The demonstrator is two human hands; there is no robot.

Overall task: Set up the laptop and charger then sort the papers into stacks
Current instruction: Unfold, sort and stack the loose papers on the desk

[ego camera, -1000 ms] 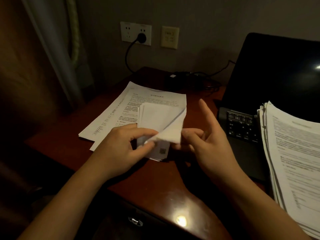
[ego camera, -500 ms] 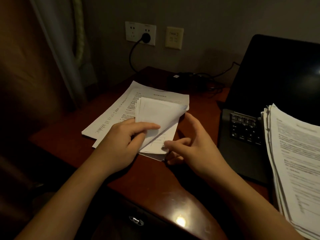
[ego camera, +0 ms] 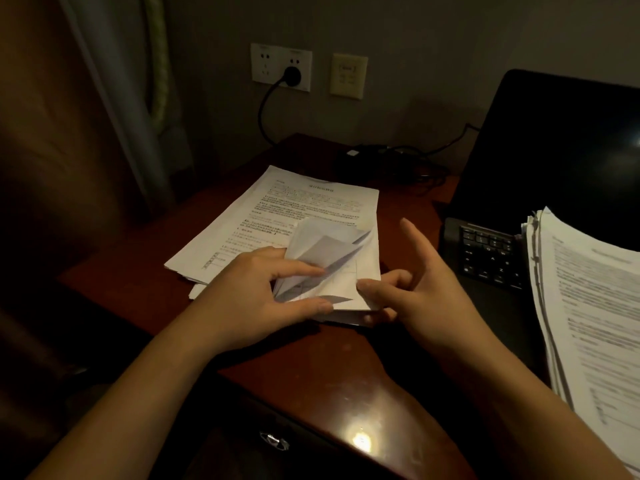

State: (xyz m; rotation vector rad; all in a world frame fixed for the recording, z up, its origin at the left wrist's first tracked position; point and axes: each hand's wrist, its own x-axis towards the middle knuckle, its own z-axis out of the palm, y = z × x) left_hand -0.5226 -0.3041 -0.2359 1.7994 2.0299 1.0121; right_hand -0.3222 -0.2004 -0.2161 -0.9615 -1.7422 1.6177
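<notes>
A small bundle of white slips (ego camera: 341, 268) lies on the near right corner of a stack of printed sheets (ego camera: 277, 220) on the dark red desk (ego camera: 311, 368). My left hand (ego camera: 256, 299) pinches several lifted slips between thumb and forefinger at the bundle's left edge. My right hand (ego camera: 415, 289) pinches the bundle's near right corner, its forefinger sticking up. The open black laptop (ego camera: 554, 174) stands at the right, with a thick pile of printed papers (ego camera: 595, 323) lying over its keyboard. The charger brick (ego camera: 360, 161) sits at the desk's back, its plug (ego camera: 292, 76) in the wall socket.
A second wall plate (ego camera: 348, 76) is right of the socket. Charger cable (ego camera: 415, 168) lies coiled between the brick and the laptop. A curtain (ego camera: 138, 98) hangs at the left. A drawer handle (ego camera: 273, 441) shows below the desk's near edge.
My left hand has fanned more slips up from the bundle. My right hand shifted from under the lifted sheet to the bundle's near right corner. The camera moved slightly closer.
</notes>
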